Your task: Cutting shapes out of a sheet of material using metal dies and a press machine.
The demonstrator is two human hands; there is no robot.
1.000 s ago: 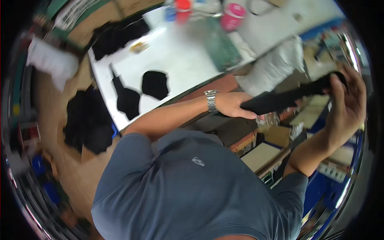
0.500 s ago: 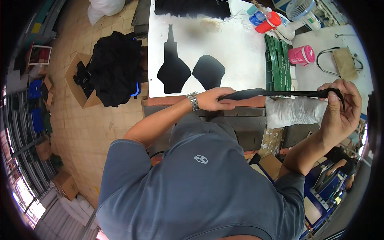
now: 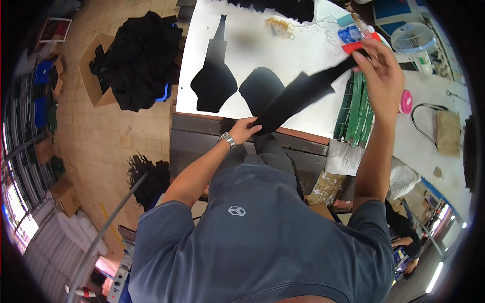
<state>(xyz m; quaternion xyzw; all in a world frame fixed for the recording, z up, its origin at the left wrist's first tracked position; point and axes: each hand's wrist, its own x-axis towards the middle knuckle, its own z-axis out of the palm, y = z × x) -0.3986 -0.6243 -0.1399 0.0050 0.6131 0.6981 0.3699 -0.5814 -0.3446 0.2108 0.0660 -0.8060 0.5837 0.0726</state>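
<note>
Between my hands a black fabric piece [image 3: 303, 96] with a narrow strap end stretches at a slant over the white table [image 3: 308, 50]. Its lower end is pinched in my left hand [image 3: 241, 132], by the table's near edge. Higher up to the right, my right hand [image 3: 381, 70] is closed on the strap end. A black cup-shaped fabric piece with a strap [image 3: 213, 83] lies flat on the left of the table. Beside it lies a second black cup-shaped piece [image 3: 260, 83], its lower right part covered by the held fabric.
Heaped black cloth [image 3: 139, 60] and a cardboard box [image 3: 90, 70] stand left of the table. A green plastic crate [image 3: 359, 108], a blue bottle [image 3: 349, 34] and a fan [image 3: 414, 40] are on the right. White sacks [image 3: 346, 159] lie below the crate.
My right hand has moved up and left, so the fabric piece now slants, spread broad side up, over the table. My left hand has shifted slightly left. The whole view has turned a little.
</note>
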